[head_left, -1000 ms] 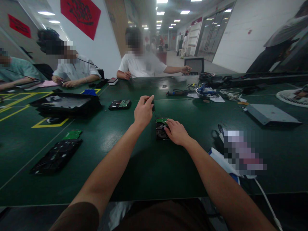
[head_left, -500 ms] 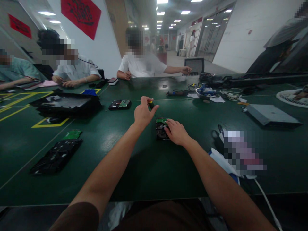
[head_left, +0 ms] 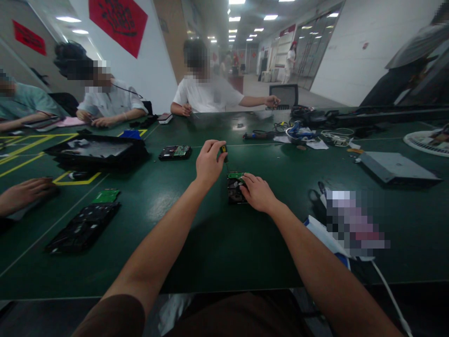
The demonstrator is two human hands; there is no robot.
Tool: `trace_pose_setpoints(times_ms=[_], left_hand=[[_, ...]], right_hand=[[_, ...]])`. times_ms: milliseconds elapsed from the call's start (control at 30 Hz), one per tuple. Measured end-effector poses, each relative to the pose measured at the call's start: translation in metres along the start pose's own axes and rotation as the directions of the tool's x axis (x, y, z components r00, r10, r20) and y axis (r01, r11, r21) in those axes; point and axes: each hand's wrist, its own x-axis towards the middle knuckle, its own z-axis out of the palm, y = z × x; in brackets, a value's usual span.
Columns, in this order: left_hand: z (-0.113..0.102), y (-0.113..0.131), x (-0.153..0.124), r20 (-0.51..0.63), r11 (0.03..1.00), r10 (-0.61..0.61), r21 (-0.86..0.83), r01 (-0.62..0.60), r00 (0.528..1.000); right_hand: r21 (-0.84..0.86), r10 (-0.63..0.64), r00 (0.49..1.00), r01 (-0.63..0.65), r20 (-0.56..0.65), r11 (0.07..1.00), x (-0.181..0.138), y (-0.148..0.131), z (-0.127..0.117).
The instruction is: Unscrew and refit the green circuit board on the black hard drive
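My left hand pinches the black and yellow handle of a small screwdriver, held upright with its thin shaft pointing down at a hard drive. The drive lies on the green table with its green circuit board facing up. My right hand rests on the drive's right side, fingers curled over its edge and holding it down.
A second hard drive lies further back. A black tray stands at the left, with a black panel and a small green board nearer. A co-worker's hand rests at the left edge. Cables and tools clutter the back right; people sit across the table.
My left fingers have shifted on the screwdriver handle, as if turning it. A co-worker's hand has come into view at the left edge. My right hand has stayed on the drive.
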Motion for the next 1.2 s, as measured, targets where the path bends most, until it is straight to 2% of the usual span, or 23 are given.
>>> trace_pose_setpoints(times_ms=[100,267,400,500,767,900,1033,1200], left_hand=[[0.002,-0.001,0.0,0.011,1.0,0.008,-0.003,-0.008,1.0],[0.006,-0.004,0.0,-0.035,0.998,-0.014,-0.058,0.011,0.999],[0.008,-0.003,0.0,-0.081,0.989,-0.102,-0.115,0.093,0.991],[0.009,-0.002,-0.001,-0.073,0.981,-0.14,-0.148,0.128,0.987],[0.004,0.002,0.002,0.021,0.976,-0.048,-0.213,0.052,0.999],[-0.001,0.004,0.002,0.023,0.989,0.0,-0.147,0.003,1.0],[-0.002,0.003,0.003,0.022,0.998,-0.014,-0.057,0.015,1.0],[0.003,-0.002,0.002,0.061,0.994,-0.054,-0.089,0.059,0.997]], right_hand=[[0.003,0.005,1.0,-0.005,0.006,1.0,0.0,0.0,0.0],[0.0,0.005,1.0,-0.005,0.001,1.0,0.0,0.0,0.0],[-0.002,0.001,1.0,-0.001,0.001,1.0,0.0,0.0,0.0],[-0.002,0.004,1.0,-0.004,0.002,1.0,0.0,0.001,0.0],[0.004,0.002,1.0,-0.002,0.009,1.0,0.0,0.001,0.001],[0.001,0.002,1.0,-0.002,0.007,1.0,0.0,0.001,0.001],[-0.001,0.005,1.0,-0.005,0.007,1.0,0.0,0.001,0.0],[-0.011,-0.005,1.0,0.005,0.001,1.0,0.0,0.0,-0.001]])
